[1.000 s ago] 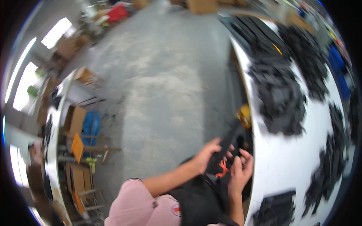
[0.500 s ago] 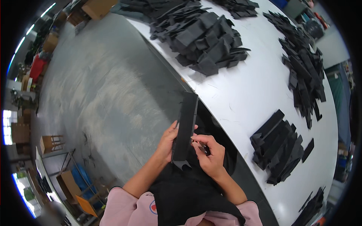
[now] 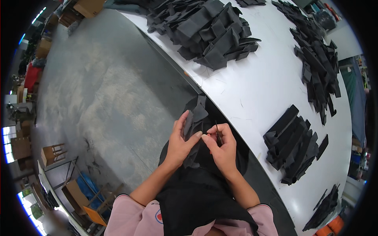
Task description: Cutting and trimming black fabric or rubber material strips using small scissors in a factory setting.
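Observation:
Over my lap, my left hand [image 3: 180, 142] grips a dark grey folded fabric piece [image 3: 198, 113], its fingers behind the cloth and the thumb in front. The piece hangs bent, with its upper part flopped over. My right hand [image 3: 225, 151] is closed around slim dark thread snips [image 3: 218, 133], their points upward. Its thumb and forefinger pinch close to my left thumb tip, at the edge of the fabric. Whether a thread lies between those fingertips is too small to tell.
A white table [image 3: 252, 90] runs along my right side. On it lie a large heap of dark fabric pieces [image 3: 208, 31], a long pile [image 3: 319, 67] at the far right and a smaller stack [image 3: 291, 145] nearer me. Grey floor [image 3: 98, 90] and a wooden stool [image 3: 53, 153] are at left.
The fabric piece has gone from flat and upright to folded and turned in my left hand. My right hand has moved slightly up, with the snips now pointing upward.

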Available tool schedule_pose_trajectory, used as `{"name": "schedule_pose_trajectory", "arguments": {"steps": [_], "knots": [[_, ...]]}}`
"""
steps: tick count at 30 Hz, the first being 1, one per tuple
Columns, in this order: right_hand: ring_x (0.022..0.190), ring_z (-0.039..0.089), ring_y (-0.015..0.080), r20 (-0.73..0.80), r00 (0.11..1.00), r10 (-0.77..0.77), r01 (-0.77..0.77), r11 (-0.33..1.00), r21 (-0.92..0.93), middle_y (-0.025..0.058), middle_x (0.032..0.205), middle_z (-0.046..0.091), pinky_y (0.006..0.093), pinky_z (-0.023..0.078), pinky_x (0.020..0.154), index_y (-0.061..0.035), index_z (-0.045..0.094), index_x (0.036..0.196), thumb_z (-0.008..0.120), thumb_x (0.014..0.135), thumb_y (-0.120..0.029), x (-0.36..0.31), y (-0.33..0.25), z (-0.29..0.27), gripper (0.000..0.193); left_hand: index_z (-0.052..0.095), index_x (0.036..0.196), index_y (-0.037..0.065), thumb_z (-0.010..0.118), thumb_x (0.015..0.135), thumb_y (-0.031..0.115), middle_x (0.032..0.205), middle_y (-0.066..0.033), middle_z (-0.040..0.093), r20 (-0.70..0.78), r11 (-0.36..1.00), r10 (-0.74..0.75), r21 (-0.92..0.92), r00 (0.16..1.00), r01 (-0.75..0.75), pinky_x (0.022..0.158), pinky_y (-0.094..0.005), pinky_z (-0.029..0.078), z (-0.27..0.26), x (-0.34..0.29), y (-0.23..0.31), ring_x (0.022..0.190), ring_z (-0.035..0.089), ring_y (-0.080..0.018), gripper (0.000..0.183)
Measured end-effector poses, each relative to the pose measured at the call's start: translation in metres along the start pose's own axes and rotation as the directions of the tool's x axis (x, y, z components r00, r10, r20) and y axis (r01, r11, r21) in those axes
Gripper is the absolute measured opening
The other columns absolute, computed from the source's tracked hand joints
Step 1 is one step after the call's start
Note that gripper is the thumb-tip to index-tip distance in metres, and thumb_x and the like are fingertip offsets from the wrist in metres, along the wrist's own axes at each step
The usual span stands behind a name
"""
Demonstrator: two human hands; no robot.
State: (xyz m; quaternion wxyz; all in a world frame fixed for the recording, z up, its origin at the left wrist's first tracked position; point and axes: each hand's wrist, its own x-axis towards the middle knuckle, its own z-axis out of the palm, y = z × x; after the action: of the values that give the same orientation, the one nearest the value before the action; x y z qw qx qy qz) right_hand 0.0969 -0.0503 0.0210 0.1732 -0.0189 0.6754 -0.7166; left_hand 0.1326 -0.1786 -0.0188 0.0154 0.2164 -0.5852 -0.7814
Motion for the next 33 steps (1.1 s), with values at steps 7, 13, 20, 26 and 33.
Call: {"name": "schedule_pose_trajectory", "arguments": {"steps": [7, 13, 20, 26, 33], "knots": [[0.065, 0.049, 0.0051, -0.026, 0.995, -0.092, 0.087, 0.984, -0.154, 0.003, 0.08, 0.06, 0.0193, 0.041, 0.06, 0.0008, 0.06, 0.097, 0.065, 0.08, -0.001, 0.01, 0.001, -0.006, 0.018, 0.036, 0.135, 0.003, 0.072, 0.073, 0.013, 0.107, -0.0154, 0.044, 0.02, 0.818, 0.194, 0.548, 0.981, -0.173, 0.084, -0.0336, 0.043, -0.004, 0.002, -0.008, 0.099, 0.05, -0.0269, 0.073], [0.068, 0.045, 0.0017, -0.002, 1.0, -0.012, 0.012, 0.977, -0.215, -0.0039, 0.077, 0.053, 0.0168, 0.039, 0.065, -0.0003, 0.058, 0.093, 0.065, 0.081, -0.003, 0.019, 0.009, -0.004, 0.015, 0.035, 0.136, 0.005, 0.073, 0.069, 0.013, 0.106, -0.0151, 0.045, 0.081, 0.601, 0.281, 0.762, 0.956, -0.241, 0.08, -0.0379, 0.044, 0.008, -0.01, 0.006, 0.095, 0.05, -0.0322, 0.077], [0.053, 0.04, 0.0006, 0.044, 0.962, 0.268, -0.271, 0.96, 0.074, -0.0028, 0.072, 0.052, 0.0165, 0.03, 0.047, -0.0012, 0.059, 0.092, 0.062, 0.085, -0.011, 0.016, 0.023, -0.014, 0.013, 0.037, 0.135, 0.005, 0.074, 0.069, 0.013, 0.105, -0.0146, 0.046, 0.132, 0.55, 0.232, 0.8, 0.964, -0.242, 0.078, -0.0368, 0.045, 0.006, -0.013, 0.004, 0.094, 0.051, -0.0312, 0.076], [0.065, 0.04, -0.0009, -0.056, 0.977, 0.207, -0.194, 0.964, 0.181, -0.006, 0.075, 0.052, 0.016, 0.032, 0.056, -0.0002, 0.063, 0.094, 0.059, 0.088, -0.008, 0.01, 0.018, -0.021, 0.011, 0.041, 0.132, 0.002, 0.074, 0.07, 0.017, 0.101, -0.0146, 0.047, 0.03, 0.82, 0.095, 0.564, 0.995, -0.095, 0.081, -0.0332, 0.044, -0.003, -0.003, -0.002, 0.094, 0.054, -0.0277, 0.072], [0.057, 0.038, 0.0, -0.027, 0.991, 0.127, -0.126, 0.99, 0.063, -0.0058, 0.069, 0.051, 0.0165, 0.03, 0.052, -0.0011, 0.062, 0.096, 0.057, 0.089, -0.009, 0.011, 0.017, -0.012, 0.012, 0.039, 0.133, 0.004, 0.073, 0.071, 0.018, 0.104, -0.0164, 0.048, 0.047, 0.663, 0.161, 0.735, 0.986, -0.144, 0.083, -0.0368, 0.045, -0.001, -0.011, 0.01, 0.097, 0.053, -0.0328, 0.072]]}}
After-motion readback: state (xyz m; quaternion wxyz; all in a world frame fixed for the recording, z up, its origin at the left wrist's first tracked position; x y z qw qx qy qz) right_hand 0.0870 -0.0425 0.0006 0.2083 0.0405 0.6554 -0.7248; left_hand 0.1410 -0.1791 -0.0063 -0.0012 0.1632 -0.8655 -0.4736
